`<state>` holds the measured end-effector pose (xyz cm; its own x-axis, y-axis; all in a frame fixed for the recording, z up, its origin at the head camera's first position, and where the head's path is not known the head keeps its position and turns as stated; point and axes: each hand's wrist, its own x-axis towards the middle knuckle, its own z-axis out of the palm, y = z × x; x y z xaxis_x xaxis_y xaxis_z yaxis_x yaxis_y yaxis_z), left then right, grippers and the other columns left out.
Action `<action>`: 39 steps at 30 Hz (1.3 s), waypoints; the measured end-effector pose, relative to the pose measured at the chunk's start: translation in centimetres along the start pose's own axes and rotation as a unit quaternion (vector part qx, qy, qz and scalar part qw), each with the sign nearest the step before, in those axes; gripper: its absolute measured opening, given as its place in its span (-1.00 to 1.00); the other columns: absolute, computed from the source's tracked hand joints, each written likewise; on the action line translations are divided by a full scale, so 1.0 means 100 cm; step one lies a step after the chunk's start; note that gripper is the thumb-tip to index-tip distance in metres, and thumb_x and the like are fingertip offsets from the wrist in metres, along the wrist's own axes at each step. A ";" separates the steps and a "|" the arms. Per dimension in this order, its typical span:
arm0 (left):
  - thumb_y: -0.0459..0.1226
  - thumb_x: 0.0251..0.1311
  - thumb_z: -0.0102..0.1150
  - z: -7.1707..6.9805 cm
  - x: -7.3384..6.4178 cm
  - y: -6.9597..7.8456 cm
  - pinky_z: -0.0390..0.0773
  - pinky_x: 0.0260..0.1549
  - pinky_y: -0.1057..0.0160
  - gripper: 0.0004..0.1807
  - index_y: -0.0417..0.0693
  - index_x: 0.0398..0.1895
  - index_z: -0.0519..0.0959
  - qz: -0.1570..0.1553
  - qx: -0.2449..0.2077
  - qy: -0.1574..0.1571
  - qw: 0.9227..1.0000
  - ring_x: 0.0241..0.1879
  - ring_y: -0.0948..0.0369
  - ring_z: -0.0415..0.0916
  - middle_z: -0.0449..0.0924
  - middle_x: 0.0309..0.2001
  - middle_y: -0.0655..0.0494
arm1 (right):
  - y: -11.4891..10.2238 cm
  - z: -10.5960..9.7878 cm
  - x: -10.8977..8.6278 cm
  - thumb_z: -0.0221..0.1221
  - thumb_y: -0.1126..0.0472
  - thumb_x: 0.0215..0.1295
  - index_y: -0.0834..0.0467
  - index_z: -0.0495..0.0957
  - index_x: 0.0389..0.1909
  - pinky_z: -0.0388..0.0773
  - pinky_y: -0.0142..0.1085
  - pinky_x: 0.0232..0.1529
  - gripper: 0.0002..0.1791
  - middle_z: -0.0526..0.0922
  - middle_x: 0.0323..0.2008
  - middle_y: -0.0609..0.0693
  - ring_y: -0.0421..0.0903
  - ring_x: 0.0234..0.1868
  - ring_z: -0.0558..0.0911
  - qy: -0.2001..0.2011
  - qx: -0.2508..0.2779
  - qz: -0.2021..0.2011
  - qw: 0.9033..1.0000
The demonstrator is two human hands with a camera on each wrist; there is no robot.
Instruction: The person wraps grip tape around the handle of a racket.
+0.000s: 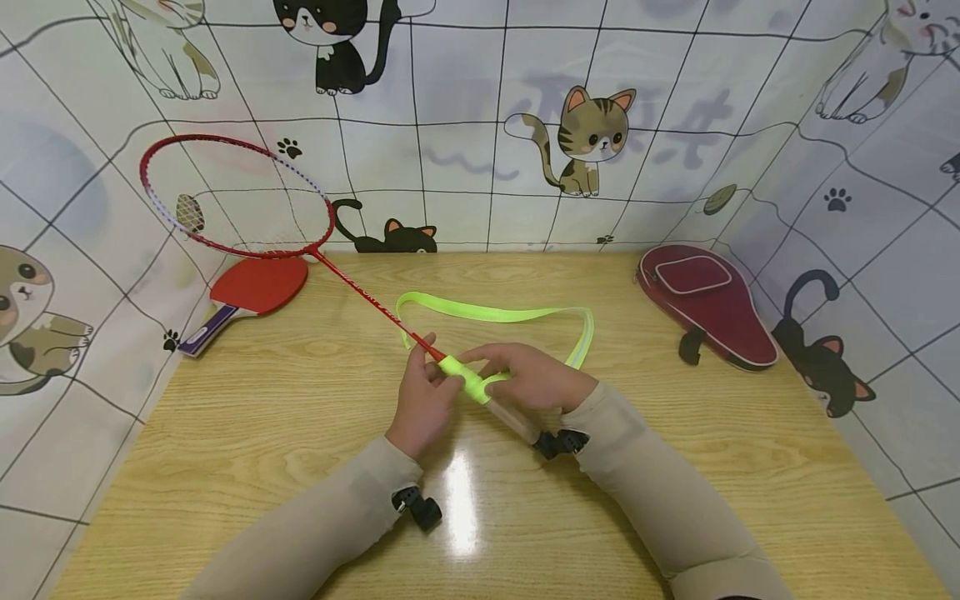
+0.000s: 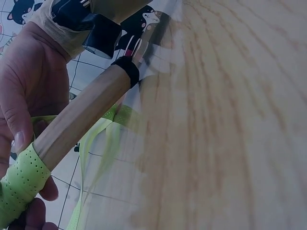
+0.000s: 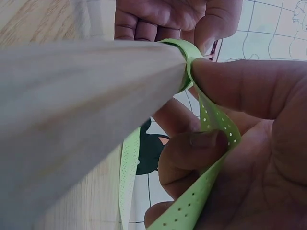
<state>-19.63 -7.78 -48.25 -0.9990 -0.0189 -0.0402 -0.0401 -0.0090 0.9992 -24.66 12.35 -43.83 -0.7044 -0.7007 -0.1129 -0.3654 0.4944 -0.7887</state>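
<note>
A red badminton racket (image 1: 362,291) lies slantwise across the head view, its strung head at upper left and its handle toward my right arm. Perforated lime-green grip tape (image 1: 495,314) covers the upper handle, while the lower wooden handle (image 2: 86,108) is bare. My left hand (image 1: 426,404) holds the racket near the cone, thumb by the wrapped part. With thumb and fingers, my right hand (image 1: 536,375) pinches the tape where it leaves the handle. Beyond the hands, the loose tape runs in a wide loop. A black band rings the handle's butt end.
On the left of the wooden table (image 1: 300,492) lies a red table tennis bat (image 1: 262,285), partly below the racket's head. A dark red bat case (image 1: 705,300) sits at the right. Cat-print sheeting (image 1: 465,158) surrounds the table's back and sides.
</note>
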 end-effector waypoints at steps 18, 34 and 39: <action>-0.35 0.41 0.25 0.000 -0.001 0.001 0.59 -0.22 0.30 -0.11 -0.06 0.68 -0.02 0.002 0.029 -0.013 0.999 -0.17 0.09 0.68 0.65 0.01 -0.24 | -0.002 0.002 0.001 0.37 0.32 0.32 -0.06 0.52 0.42 0.58 -0.04 0.11 -0.35 0.74 -0.05 -0.01 -0.05 0.05 0.67 0.019 -0.030 0.001 0.999; -0.45 0.35 0.14 0.001 0.000 0.003 0.60 0.06 0.21 -0.12 -0.09 0.67 -0.01 -0.001 -0.011 -0.008 1.000 0.19 -0.15 0.63 0.58 0.19 -0.40 | -0.004 -0.002 -0.003 0.22 0.45 0.33 -0.07 0.48 0.47 0.59 -0.10 0.11 -0.29 0.78 0.02 0.02 -0.02 0.14 0.70 -0.002 0.001 -0.005 1.000; -0.40 0.37 0.22 0.001 -0.001 0.003 0.61 -0.06 0.28 -0.11 -0.08 0.67 -0.01 -0.001 -0.003 -0.006 1.000 0.05 -0.07 0.69 0.61 0.11 -0.34 | -0.003 -0.002 -0.001 0.31 0.38 0.35 -0.06 0.49 0.46 0.59 -0.02 0.14 -0.33 0.76 -0.03 0.00 -0.04 0.10 0.69 0.005 -0.024 -0.012 1.000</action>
<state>-19.56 -7.70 -47.95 -0.9991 -0.0071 -0.0412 -0.0411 -0.0148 0.9990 -24.55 12.36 -43.46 -0.7008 -0.7079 -0.0883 -0.4111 0.5019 -0.7610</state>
